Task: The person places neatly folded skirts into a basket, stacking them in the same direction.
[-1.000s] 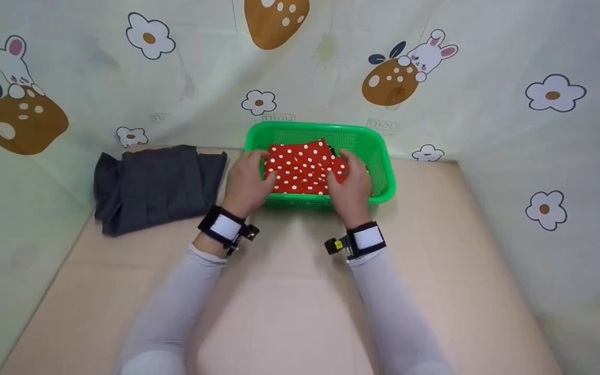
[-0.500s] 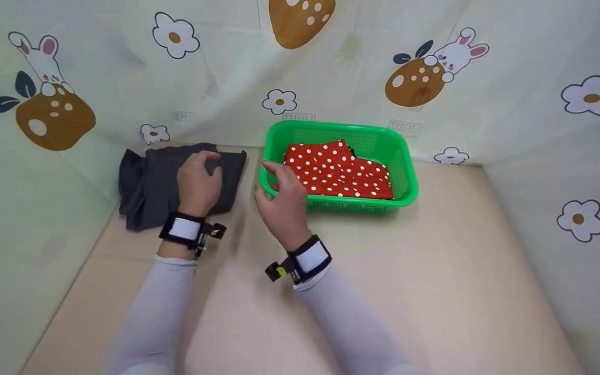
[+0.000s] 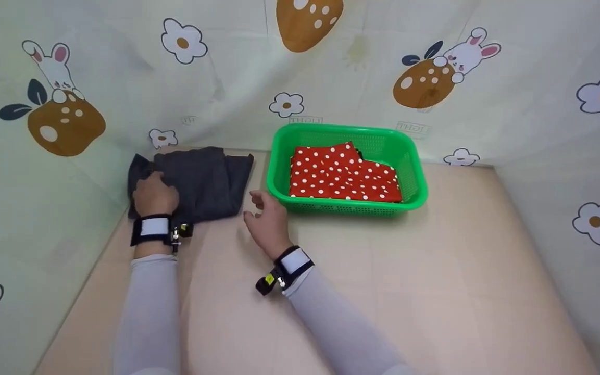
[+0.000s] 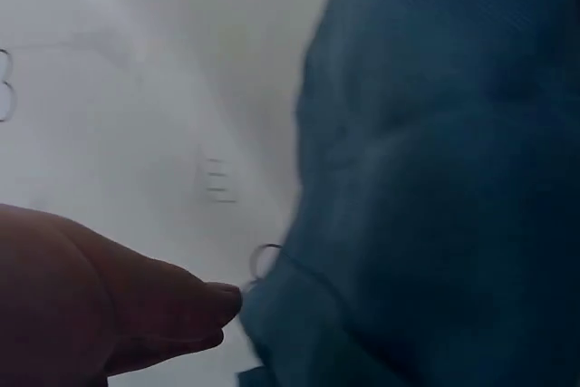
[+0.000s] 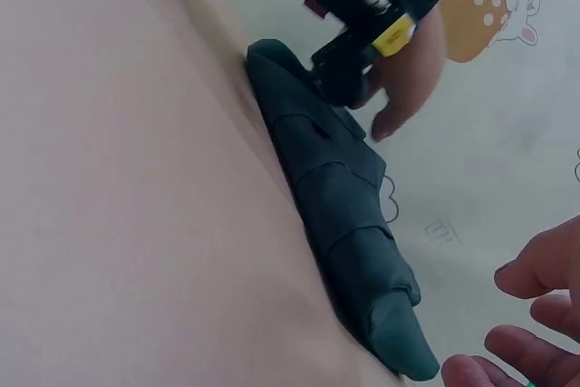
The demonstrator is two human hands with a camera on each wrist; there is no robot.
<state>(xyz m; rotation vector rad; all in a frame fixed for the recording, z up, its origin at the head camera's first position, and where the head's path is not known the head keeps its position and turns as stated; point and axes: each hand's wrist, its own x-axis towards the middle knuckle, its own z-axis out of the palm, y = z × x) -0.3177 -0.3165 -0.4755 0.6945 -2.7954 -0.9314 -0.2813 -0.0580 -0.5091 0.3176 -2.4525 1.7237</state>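
Note:
A folded dark grey garment (image 3: 203, 179) lies on the table left of the basket. My left hand (image 3: 155, 195) is over its left part, back of the hand upward, with the fingertips mostly hidden in the head view. In the left wrist view, the thumb side (image 4: 172, 305) shows close to the dark cloth (image 4: 435, 178); firm contact cannot be told. My right hand (image 3: 269, 221), fingers loosely bent and holding nothing, hovers between the garment and a green plastic basket (image 3: 347, 207). Inside the basket lies a red cloth (image 3: 331, 174) with white dots, folded.
A pale printed curtain (image 3: 242, 67) with rabbits and flowers hangs behind and on both sides of the beige table (image 3: 383, 291). Something small and black shows behind the red cloth. A strap with a camera (image 3: 151, 229) sits on each wrist.
Both hands have left the red cloth in the basket and moved left. The left hand has reached the far left of the grey garment; the right hand has come out beside the basket's left edge.

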